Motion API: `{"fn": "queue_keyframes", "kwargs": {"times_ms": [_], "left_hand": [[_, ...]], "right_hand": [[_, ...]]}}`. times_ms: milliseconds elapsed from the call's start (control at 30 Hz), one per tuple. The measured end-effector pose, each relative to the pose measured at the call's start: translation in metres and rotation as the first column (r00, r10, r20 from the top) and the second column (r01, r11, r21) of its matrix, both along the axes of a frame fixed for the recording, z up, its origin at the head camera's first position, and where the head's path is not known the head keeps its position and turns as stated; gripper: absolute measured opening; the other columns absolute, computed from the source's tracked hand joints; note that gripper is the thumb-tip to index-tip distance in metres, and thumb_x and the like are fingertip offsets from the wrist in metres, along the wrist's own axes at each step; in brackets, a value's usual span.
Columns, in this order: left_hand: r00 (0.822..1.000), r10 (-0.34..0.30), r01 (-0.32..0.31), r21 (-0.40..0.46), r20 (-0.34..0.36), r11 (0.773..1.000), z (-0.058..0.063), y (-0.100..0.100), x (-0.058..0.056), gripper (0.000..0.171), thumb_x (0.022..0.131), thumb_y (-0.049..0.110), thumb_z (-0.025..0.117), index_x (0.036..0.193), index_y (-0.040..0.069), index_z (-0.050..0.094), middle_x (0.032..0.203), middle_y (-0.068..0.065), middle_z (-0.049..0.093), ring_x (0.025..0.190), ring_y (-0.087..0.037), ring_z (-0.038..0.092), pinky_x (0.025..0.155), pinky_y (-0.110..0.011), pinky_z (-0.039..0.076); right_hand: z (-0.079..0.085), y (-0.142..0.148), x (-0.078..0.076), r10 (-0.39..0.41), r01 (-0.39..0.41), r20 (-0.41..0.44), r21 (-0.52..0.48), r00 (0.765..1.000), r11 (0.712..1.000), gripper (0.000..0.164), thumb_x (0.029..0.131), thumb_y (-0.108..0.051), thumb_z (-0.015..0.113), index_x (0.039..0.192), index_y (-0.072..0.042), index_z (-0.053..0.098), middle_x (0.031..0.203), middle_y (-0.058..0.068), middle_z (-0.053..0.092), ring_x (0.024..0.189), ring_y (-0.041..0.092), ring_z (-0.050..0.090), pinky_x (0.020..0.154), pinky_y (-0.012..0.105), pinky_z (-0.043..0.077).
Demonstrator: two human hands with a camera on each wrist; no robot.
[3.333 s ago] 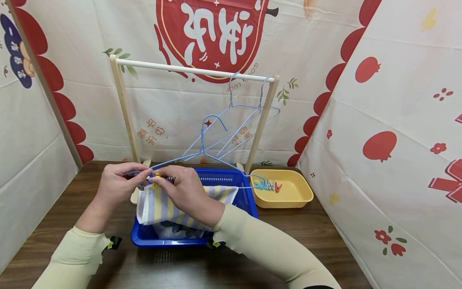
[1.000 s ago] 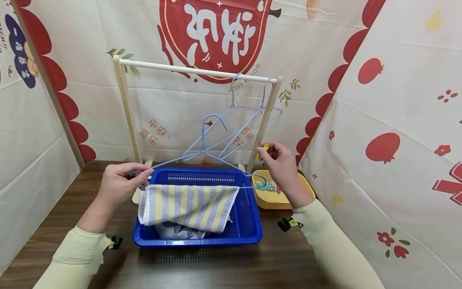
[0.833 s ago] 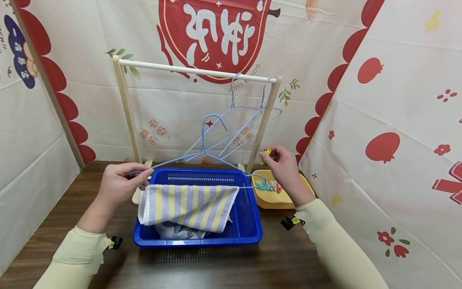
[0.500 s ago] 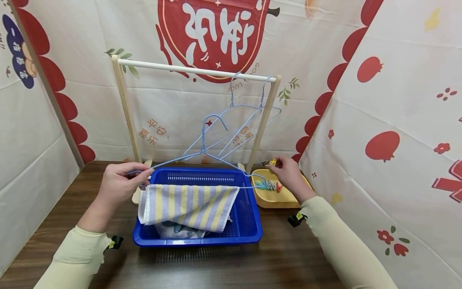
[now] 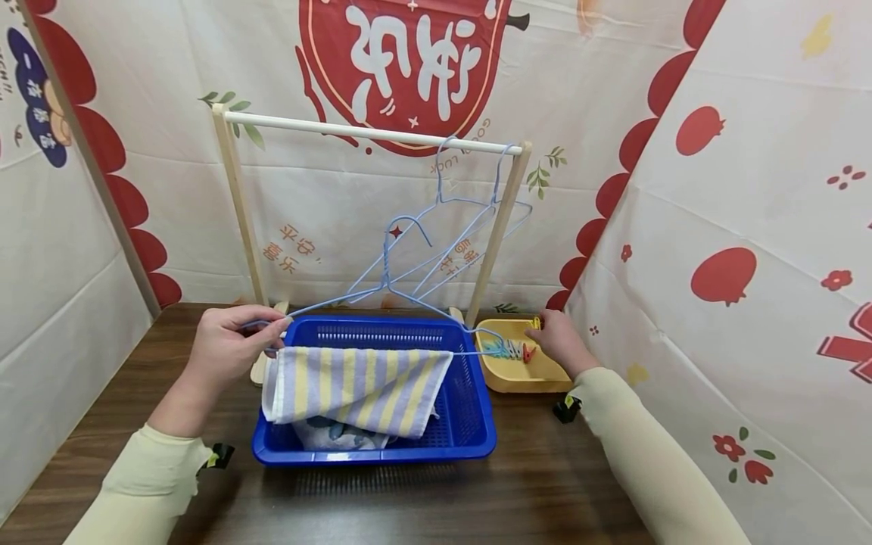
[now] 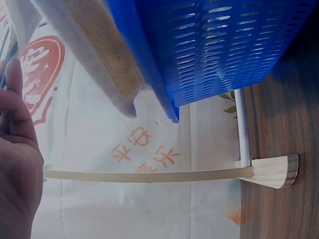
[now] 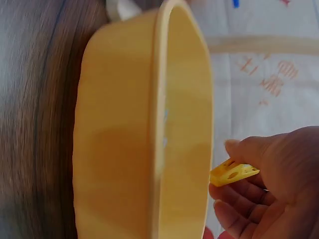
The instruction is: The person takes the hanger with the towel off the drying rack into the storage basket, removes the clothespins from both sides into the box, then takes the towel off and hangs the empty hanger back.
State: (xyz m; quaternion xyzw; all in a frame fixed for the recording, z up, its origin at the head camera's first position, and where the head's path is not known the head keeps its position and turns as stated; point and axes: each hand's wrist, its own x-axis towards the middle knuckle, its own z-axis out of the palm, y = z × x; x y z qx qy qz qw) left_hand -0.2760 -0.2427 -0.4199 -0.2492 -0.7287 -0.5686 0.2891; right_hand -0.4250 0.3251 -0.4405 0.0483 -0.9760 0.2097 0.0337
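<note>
My left hand (image 5: 235, 342) pinches the left end of a light-blue wire hanger (image 5: 385, 261), whose hook points up. Over the hanger's bottom bar drapes a striped yellow, purple and white towel (image 5: 361, 387), hanging over the blue basket (image 5: 375, 456). My right hand (image 5: 564, 341) pinches a yellow clothespin (image 7: 233, 173) between thumb and fingers at the far right side of the yellow basin (image 5: 524, 385). Several colored clothespins (image 5: 527, 353) lie in the basin, partly behind the hanger's right end. In the left wrist view, my left hand (image 6: 17, 144) shows only at the edge.
Behind the basket stands a wooden rack with a white rod (image 5: 368, 133). Two more blue hangers (image 5: 440, 182) hang at its right end. A white and grey-blue cloth (image 5: 337, 435) lies in the basket under the towel. Printed fabric walls enclose the wooden table (image 5: 381, 499).
My right hand has moved from beside my left hand, at the hanger's left end, rightward and then down to the basin, carrying the yellow clothespin. My left hand has stayed on the hanger.
</note>
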Motion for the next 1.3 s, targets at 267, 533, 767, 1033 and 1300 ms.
{"fn": "queue_keyframes", "kwargs": {"times_ms": [267, 533, 767, 1033, 1300], "left_hand": [[1.000, 0.006, -0.006, 0.004, 0.006, 1.000, 0.000, 0.001, 0.000, 0.018, 0.089, -0.023, 0.077, 0.097, -0.008, 0.081, 0.073, -0.011, 0.075, 0.060, -0.010, 0.072, 0.059, -0.023, 0.061], [1.000, 0.006, -0.006, 0.005, -0.005, 1.000, -0.001, 0.000, -0.001, 0.019, 0.088, -0.024, 0.077, 0.097, -0.008, 0.080, 0.073, -0.009, 0.075, 0.059, -0.010, 0.071, 0.058, -0.023, 0.061], [1.000, 0.009, -0.009, 0.002, -0.010, 1.000, -0.001, -0.001, -0.001, 0.019, 0.088, -0.024, 0.077, 0.097, -0.008, 0.080, 0.074, -0.012, 0.075, 0.059, -0.010, 0.072, 0.058, -0.023, 0.061], [1.000, 0.012, -0.012, -0.003, -0.001, 1.000, -0.001, 0.000, 0.000, 0.018, 0.089, -0.023, 0.077, 0.098, -0.008, 0.081, 0.076, -0.016, 0.075, 0.060, -0.010, 0.072, 0.059, -0.024, 0.062], [1.000, 0.002, -0.002, 0.006, -0.001, 1.000, -0.002, 0.000, -0.002, 0.018, 0.089, -0.024, 0.076, 0.098, -0.008, 0.080, 0.075, -0.016, 0.074, 0.060, -0.011, 0.072, 0.059, -0.024, 0.061]], "right_hand": [[-0.009, 0.020, -0.010, 0.054, -0.057, 0.025, 0.140, 0.998, 0.988, 0.035, 0.094, 0.000, 0.075, 0.121, 0.021, 0.065, 0.107, 0.032, 0.071, 0.090, 0.041, 0.065, 0.089, 0.059, 0.058], [-0.011, 0.023, -0.013, 0.014, -0.033, 0.085, 0.224, 0.996, 0.974, 0.025, 0.088, 0.001, 0.077, 0.103, 0.017, 0.066, 0.097, 0.027, 0.069, 0.086, 0.039, 0.064, 0.087, 0.053, 0.057], [-0.038, 0.045, -0.044, -0.021, -0.007, 0.129, 0.214, 0.991, 0.977, 0.019, 0.087, -0.004, 0.082, 0.083, 0.002, 0.064, 0.084, 0.017, 0.066, 0.075, 0.032, 0.059, 0.076, 0.049, 0.054], [-0.038, 0.040, -0.041, -0.104, 0.052, 0.212, 0.238, 0.972, 0.970, 0.017, 0.093, -0.001, 0.076, 0.102, 0.011, 0.070, 0.100, 0.023, 0.071, 0.088, 0.036, 0.062, 0.085, 0.050, 0.055], [-0.048, 0.047, -0.039, -0.020, -0.012, 0.135, 0.230, 0.991, 0.973, 0.008, 0.085, -0.001, 0.071, 0.079, 0.000, 0.065, 0.082, 0.017, 0.064, 0.076, 0.032, 0.056, 0.076, 0.044, 0.050]]}}
